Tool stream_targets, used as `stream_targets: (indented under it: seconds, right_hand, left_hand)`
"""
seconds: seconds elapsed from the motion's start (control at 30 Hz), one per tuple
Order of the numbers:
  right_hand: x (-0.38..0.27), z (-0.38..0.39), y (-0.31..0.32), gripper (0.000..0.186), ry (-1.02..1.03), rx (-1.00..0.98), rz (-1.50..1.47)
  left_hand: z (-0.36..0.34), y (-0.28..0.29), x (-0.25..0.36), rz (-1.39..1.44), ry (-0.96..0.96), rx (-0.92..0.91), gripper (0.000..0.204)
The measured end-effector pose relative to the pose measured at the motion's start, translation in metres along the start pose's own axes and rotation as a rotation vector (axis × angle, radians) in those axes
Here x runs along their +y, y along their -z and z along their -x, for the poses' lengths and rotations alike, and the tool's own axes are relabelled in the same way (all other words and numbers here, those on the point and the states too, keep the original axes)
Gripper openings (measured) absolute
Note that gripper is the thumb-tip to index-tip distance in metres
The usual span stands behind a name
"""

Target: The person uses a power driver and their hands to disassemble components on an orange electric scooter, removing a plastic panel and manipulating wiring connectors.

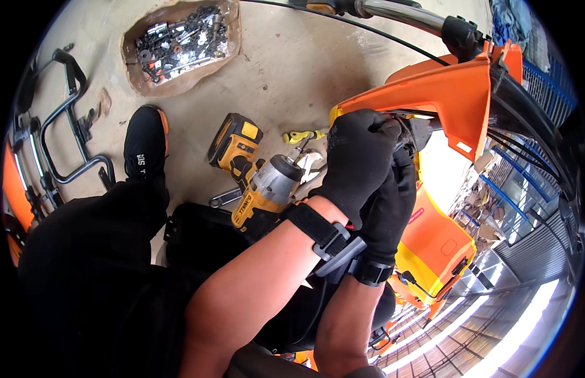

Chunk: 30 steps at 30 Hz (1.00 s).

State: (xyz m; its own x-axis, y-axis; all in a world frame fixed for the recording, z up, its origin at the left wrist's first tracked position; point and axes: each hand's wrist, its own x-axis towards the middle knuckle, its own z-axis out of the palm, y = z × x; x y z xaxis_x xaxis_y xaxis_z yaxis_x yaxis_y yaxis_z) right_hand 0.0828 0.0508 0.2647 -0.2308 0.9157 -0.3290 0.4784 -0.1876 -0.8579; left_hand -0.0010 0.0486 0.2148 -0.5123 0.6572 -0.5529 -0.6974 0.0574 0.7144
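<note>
Both of my hands wear black gloves and are raised together at the orange panel of a vehicle. My left hand bends its fingers inward at a dark part under the panel's lower edge. Tucked close behind it, my right hand reaches up to the same spot with its fingers curled. Whatever the fingers grip is hidden by the gloves. Left of my hands, a yellow and black cordless impact wrench lies with its battery pointing away. A small yellow-handled tool lies on the floor beyond it.
An open carton of mixed bolts and small parts sits at the far left. Black tubular frames lie along the left side. A metal wrench is beside the impact wrench. Cables and an orange-yellow body are at right.
</note>
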Motion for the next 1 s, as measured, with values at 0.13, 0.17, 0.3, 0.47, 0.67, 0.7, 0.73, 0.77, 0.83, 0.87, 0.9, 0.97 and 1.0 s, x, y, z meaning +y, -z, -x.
stream_targets:
  seconds: [0.13,0.17,0.3,0.47,0.67,0.7,0.73,0.77,0.83,0.87,0.9,0.97,1.0]
  right_hand:
    - [-0.006,0.002,-0.008,0.025,0.014,0.032,0.014]
    - [-0.006,0.002,-0.007,0.025,0.019,0.029,0.021]
    - [-0.002,0.003,-0.006,0.023,-0.001,0.063,-0.003]
    - [0.001,-0.001,-0.003,0.022,0.028,0.064,0.006]
    - [0.004,-0.003,-0.005,0.020,0.068,0.062,-0.036]
    - [0.003,-0.003,-0.004,0.020,0.062,0.060,-0.027]
    - [0.002,-0.002,-0.004,0.020,0.055,0.057,-0.020]
    - [0.002,-0.002,-0.003,0.020,0.050,0.049,-0.022]
    - [0.000,-0.002,-0.004,0.020,0.050,0.051,-0.039]
    - [0.001,-0.002,-0.004,0.020,0.049,0.052,-0.048]
    - [0.001,-0.002,-0.004,0.020,0.056,0.053,-0.051]
    - [0.003,-0.001,-0.003,0.021,0.067,0.059,-0.056]
    - [0.003,-0.001,-0.003,0.022,0.060,0.063,-0.060]
  left_hand:
    - [-0.001,-0.001,0.002,-0.018,-0.014,0.005,0.025]
    - [-0.001,-0.001,0.003,-0.053,-0.025,0.008,0.025]
    - [-0.002,0.001,0.008,-0.125,-0.071,-0.009,0.025]
    - [-0.003,0.009,0.005,-0.023,-0.036,-0.133,0.022]
    - [-0.005,0.015,0.001,0.046,0.091,-0.221,0.024]
    - [-0.005,0.014,0.001,0.028,0.097,-0.221,0.024]
    - [-0.005,0.013,0.001,0.010,0.102,-0.220,0.025]
    - [-0.006,0.014,0.000,-0.034,0.089,-0.233,0.025]
    - [-0.008,0.015,0.000,-0.124,0.062,-0.258,0.027]
    - [-0.009,0.015,0.000,-0.153,0.041,-0.256,0.027]
    - [-0.009,0.015,0.000,-0.183,0.020,-0.254,0.028]
    - [-0.010,0.016,0.004,-0.216,0.007,-0.266,0.028]
    - [-0.011,0.018,0.006,-0.219,0.015,-0.279,0.028]
